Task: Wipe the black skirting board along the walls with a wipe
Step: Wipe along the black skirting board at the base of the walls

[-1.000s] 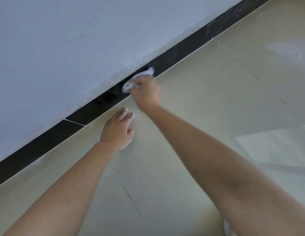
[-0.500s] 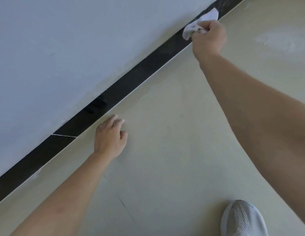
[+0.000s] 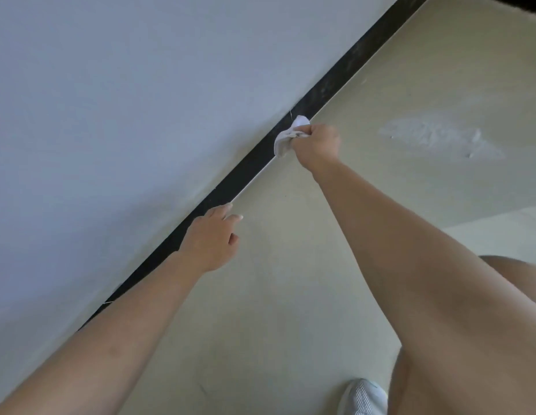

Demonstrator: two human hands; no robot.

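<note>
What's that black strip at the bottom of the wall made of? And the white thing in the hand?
The black strip looks like dark tile or polished stone: it is smooth, speckled farther along, and thin pale joints cut it into pieces. The white wipe looks like soft cloth or thick paper, since it bunches into folds in the right hand.

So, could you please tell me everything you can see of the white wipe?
The wipe is white, soft and crumpled, bunched into a loose wad; it could be cloth or thick paper. The right hand grips one end in its curled fingers, and the rest sticks out to the left of the fist. It lies against the black skirting board, covering about the full height of the strip there. A faint greyish mark shows near the fingers.
</note>
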